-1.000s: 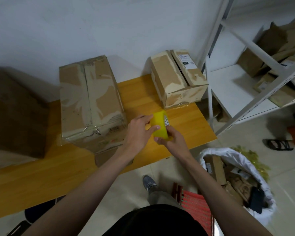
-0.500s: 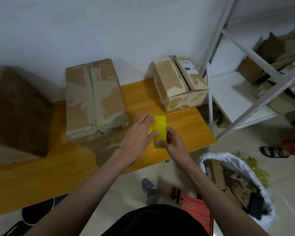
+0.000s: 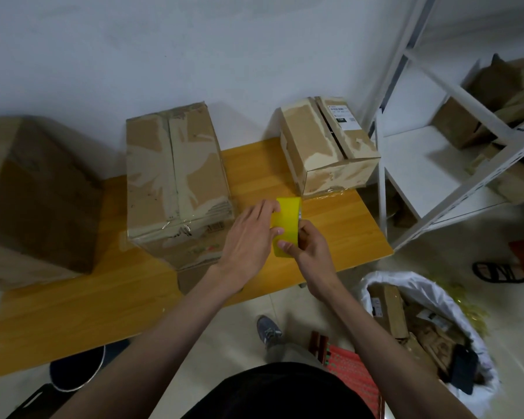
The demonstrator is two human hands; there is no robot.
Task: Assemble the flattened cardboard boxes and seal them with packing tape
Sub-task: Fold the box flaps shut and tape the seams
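A yellow roll of packing tape (image 3: pixel 287 222) is held upright over the wooden table (image 3: pixel 103 297), near its front edge. My left hand (image 3: pixel 248 237) cups the roll's left side with fingertips on its face. My right hand (image 3: pixel 310 246) grips the roll from the right, thumb pressed on its lower face. A tall cardboard box (image 3: pixel 176 176) with its top flaps closed stands just left of my hands. A smaller box (image 3: pixel 327 146) with a white label sits at the table's back right, its top seam gaping.
A large brown box (image 3: pixel 34 192) fills the table's left end. White metal shelving (image 3: pixel 454 152) with loose cardboard stands at the right. A white bag of cardboard scraps (image 3: pixel 421 328) sits on the floor at the lower right, with a red crate (image 3: pixel 354 379) beside my foot.
The roll has turned in my hands, from showing its printed edge to showing its flat yellow face. My hands stayed over the same spot near the table's front edge.
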